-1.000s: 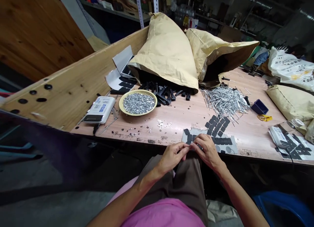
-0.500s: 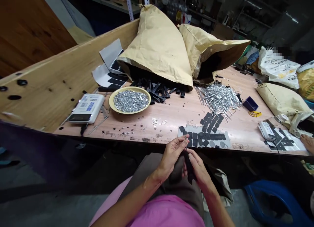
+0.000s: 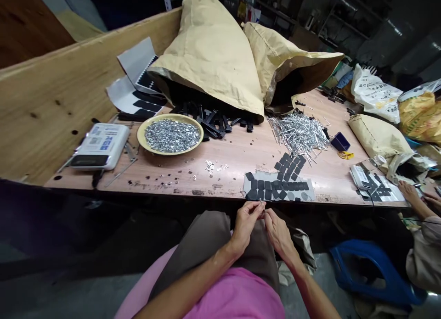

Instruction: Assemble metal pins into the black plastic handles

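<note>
Pinching a tiny silvery piece (image 3: 261, 201) above the lap (image 3: 257, 245) — its shape too small to tell — the left hand (image 3: 245, 222) sits just beside the right hand (image 3: 278, 232), whose grip is unclear. Beyond, a grey sheet (image 3: 265, 176) bearing rounded black patches (image 3: 261, 185) lies on the pinkish worktop (image 3: 237, 149).

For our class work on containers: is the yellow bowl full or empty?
It looks nearly full: small metal pieces spread across the yellow bowl, almost to its rim. Their depth is hidden.

Small-parts workshop, long bench (image 3: 237, 165), bowl (image 3: 144, 147) of metal bits, heaped pins (image 3: 299, 133), black parts (image 3: 214, 126), bulging sacks (image 3: 213, 48), co-worker's hand (image 3: 408, 191) at far right
</note>
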Action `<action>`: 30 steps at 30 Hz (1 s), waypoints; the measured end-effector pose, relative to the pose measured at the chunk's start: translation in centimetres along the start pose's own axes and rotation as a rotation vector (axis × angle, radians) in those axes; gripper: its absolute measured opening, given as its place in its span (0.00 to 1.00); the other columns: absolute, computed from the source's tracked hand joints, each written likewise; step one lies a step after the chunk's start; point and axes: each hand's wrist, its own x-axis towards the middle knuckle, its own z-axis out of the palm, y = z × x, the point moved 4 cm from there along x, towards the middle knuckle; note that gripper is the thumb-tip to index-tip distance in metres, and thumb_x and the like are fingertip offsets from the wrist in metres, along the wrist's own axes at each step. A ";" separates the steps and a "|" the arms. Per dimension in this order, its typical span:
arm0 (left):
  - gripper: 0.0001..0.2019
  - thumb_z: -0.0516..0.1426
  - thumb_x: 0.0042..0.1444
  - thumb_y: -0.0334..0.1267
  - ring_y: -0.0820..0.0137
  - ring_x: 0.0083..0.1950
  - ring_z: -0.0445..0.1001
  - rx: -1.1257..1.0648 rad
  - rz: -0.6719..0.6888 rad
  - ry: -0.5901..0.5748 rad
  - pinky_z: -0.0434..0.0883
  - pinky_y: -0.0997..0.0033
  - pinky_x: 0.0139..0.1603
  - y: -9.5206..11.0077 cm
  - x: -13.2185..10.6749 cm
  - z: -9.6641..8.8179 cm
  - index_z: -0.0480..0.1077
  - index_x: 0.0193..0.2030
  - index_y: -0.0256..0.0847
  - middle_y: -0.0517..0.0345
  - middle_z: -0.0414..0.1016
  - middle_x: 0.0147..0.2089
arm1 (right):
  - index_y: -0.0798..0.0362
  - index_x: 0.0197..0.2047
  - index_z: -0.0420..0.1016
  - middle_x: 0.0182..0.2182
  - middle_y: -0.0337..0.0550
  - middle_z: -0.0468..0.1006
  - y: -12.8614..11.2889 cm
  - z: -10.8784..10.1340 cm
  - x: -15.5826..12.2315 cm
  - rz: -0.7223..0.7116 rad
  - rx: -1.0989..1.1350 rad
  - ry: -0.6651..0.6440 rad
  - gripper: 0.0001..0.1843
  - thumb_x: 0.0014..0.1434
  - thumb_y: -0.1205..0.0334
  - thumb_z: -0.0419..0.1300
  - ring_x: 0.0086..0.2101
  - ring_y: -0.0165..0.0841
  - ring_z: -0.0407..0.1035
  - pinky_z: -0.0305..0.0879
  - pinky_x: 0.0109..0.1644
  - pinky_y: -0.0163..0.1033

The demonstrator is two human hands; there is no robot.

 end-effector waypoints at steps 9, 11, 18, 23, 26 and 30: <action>0.15 0.60 0.49 0.40 0.81 0.22 0.67 0.080 -0.307 -0.080 0.61 0.82 0.20 -1.7 0.0 -1.9 0.75 0.42 0.34 0.60 0.71 0.28 | 0.51 0.42 0.69 0.32 0.44 0.78 0.1 -1.4 2.4 0.154 -0.609 0.007 0.16 0.66 0.63 0.40 0.32 0.33 0.73 0.52 0.28 0.32; 0.13 0.60 0.50 0.39 0.81 0.21 0.66 0.097 -0.337 -0.097 0.60 0.82 0.19 -2.2 -0.2 -2.0 0.75 0.40 0.34 0.61 0.71 0.26 | 0.51 0.45 0.68 0.34 0.47 0.79 0.0 -1.2 2.3 0.121 -0.702 0.034 0.15 0.66 0.62 0.41 0.33 0.34 0.74 0.52 0.27 0.32; 0.10 0.58 0.52 0.36 0.82 0.20 0.65 0.130 -0.396 -0.128 0.59 0.83 0.19 -2.8 -0.1 -2.1 0.75 0.39 0.35 0.61 0.70 0.26 | 0.52 0.46 0.68 0.32 0.47 0.79 -0.5 -1.9 1.8 0.089 -0.867 0.035 0.15 0.67 0.62 0.41 0.33 0.35 0.76 0.56 0.27 0.32; 0.09 0.57 0.53 0.35 0.82 0.19 0.65 0.118 -0.400 -0.123 0.60 0.83 0.18 -2.9 0.0 -2.2 0.74 0.38 0.35 0.62 0.69 0.26 | 0.54 0.44 0.67 0.30 0.48 0.78 -0.8 -2.0 1.6 0.109 -0.861 -0.009 0.14 0.67 0.63 0.42 0.30 0.35 0.75 0.57 0.26 0.32; 0.09 0.57 0.52 0.35 0.82 0.19 0.65 0.100 -0.384 -0.121 0.60 0.83 0.18 -3.0 0.0 -2.4 0.74 0.38 0.35 0.62 0.70 0.26 | 0.55 0.42 0.67 0.31 0.49 0.77 -0.9 -1.4 1.8 0.009 -0.871 -0.056 0.13 0.65 0.67 0.43 0.28 0.34 0.73 0.57 0.26 0.33; 0.09 0.58 0.51 0.37 0.82 0.19 0.65 0.081 -0.361 -0.085 0.60 0.83 0.18 -3.0 0.4 -2.7 0.74 0.38 0.36 0.63 0.69 0.25 | 0.54 0.40 0.67 0.30 0.47 0.74 -0.5 -0.8 2.4 -0.028 -0.826 -0.054 0.13 0.64 0.70 0.42 0.28 0.33 0.71 0.57 0.26 0.32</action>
